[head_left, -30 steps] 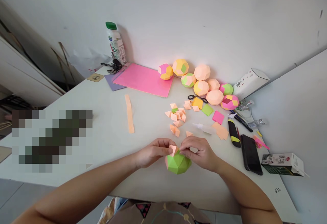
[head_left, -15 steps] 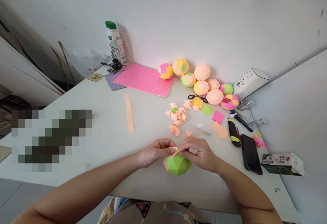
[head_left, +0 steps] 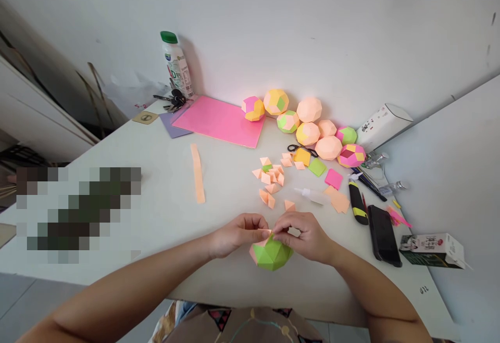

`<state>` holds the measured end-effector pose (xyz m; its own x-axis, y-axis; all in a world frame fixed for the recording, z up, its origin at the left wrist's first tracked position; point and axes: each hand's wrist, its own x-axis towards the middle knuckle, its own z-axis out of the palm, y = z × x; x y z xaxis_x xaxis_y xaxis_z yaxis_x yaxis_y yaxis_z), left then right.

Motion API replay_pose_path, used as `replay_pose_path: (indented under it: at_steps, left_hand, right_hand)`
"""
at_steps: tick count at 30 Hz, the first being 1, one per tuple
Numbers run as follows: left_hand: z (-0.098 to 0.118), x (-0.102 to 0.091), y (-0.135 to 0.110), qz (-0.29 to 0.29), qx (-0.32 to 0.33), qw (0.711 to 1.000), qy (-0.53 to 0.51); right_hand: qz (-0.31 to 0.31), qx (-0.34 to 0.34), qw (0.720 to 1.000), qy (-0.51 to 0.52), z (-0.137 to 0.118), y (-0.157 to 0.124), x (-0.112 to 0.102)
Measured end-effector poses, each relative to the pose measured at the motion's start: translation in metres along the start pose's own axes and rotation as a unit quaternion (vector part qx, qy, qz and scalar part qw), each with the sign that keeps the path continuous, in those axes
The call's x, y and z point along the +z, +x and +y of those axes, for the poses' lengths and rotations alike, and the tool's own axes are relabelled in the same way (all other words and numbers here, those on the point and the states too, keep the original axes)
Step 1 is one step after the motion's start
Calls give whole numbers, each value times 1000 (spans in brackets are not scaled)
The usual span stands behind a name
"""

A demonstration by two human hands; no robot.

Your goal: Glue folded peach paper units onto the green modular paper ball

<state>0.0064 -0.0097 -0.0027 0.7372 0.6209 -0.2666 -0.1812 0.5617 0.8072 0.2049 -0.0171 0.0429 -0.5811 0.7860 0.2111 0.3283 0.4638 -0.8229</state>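
Observation:
Near the table's front edge is a faceted paper ball (head_left: 272, 254), mostly green with peach parts on its left side and top. My left hand (head_left: 244, 234) pinches the ball's upper left, thumb on a peach piece. From the other side, the fingertips of my right hand (head_left: 299, 233) are pinched at the ball's top, close to the left thumb. Part of the ball's far side is hidden behind my fingers. Just beyond my hands lie folded peach paper pieces (head_left: 273, 176), with one green piece among them, and a white glue bottle (head_left: 312, 195).
Several finished paper balls (head_left: 308, 134) sit against the wall, beside a pink sheet (head_left: 219, 121). A peach strip (head_left: 197, 173) lies left. To the right are a utility knife (head_left: 357, 199), a phone (head_left: 384, 236) and a drink carton (head_left: 432, 252).
The peach piece at the ball's top lies lower and flatter under my fingers. My right fingertips have shifted slightly left; the ball has barely moved.

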Motion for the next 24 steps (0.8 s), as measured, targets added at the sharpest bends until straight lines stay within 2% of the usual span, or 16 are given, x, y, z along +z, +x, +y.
replay_pose_path:
  at_steps: [7,16,19,24]
  left_hand:
    - [1,1,0,4,-6,1000,-7]
    - [1,1,0,9,-23,999,-44]
    - [0,1,0,4,-11,998,-62]
    - [1,0,0,17,32,996,-85]
  right_hand:
    - [-8,39,999,33,1,-1,0]
    - [-11,144,981,132,1,-1,3]
    - [-16,170,972,161,4,-2,2]
    - [-63,211,959,179,5,-1,-3]
